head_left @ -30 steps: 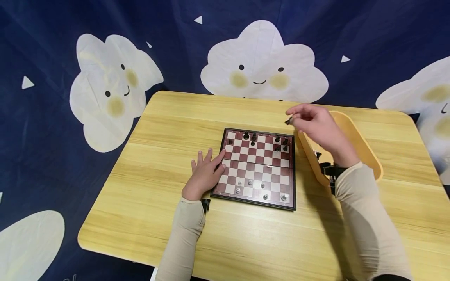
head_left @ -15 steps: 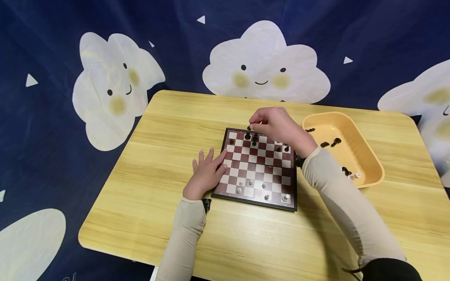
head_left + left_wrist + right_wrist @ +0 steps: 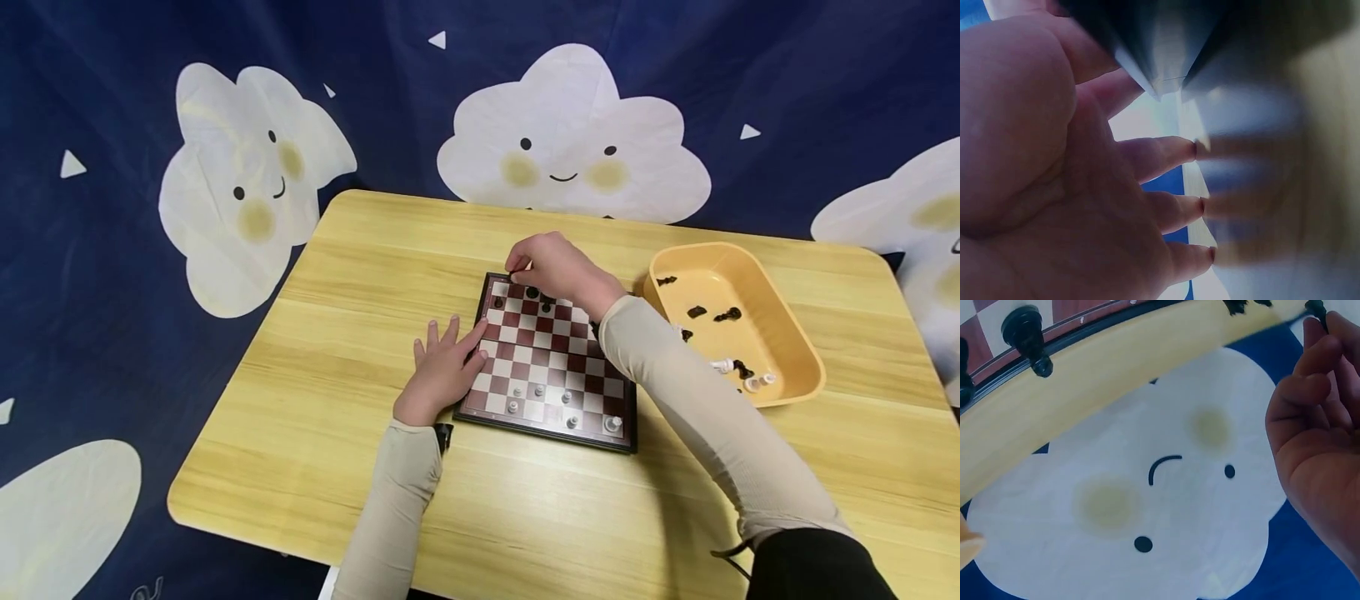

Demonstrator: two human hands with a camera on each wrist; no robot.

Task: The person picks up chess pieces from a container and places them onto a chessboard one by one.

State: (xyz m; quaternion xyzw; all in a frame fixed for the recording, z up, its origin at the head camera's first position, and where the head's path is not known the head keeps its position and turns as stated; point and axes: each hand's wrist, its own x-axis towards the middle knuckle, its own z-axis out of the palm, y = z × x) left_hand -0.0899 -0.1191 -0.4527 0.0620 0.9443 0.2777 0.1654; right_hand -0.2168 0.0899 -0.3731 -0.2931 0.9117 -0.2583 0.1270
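A red-and-white chessboard (image 3: 551, 362) with a black frame lies on the table, with several white chess pieces (image 3: 613, 424) on its near half. Black pieces (image 3: 498, 302) stand along the far rows, partly covered by my right hand (image 3: 558, 267). That hand pinches a small black chess piece (image 3: 1316, 307) between thumb and fingertips, over the board's far left corner; its exact kind is hard to tell. My left hand (image 3: 441, 375) lies with spread, straight fingers at the board's left edge, thumb and forefinger touching the frame. In the left wrist view its fingertips (image 3: 1188, 206) meet the tabletop.
To the right of the board stands a yellow-orange plastic tub (image 3: 810, 367) with several loose black and white pieces (image 3: 727, 315) inside. The wooden table (image 3: 300, 400) reaches a dark blue curtain (image 3: 397, 108) printed with smiling clouds at the back.
My right hand has carried the black piece leftward from beside the tub, across the far edge of the board to its far left corner. The left hand stays at the board's edge.
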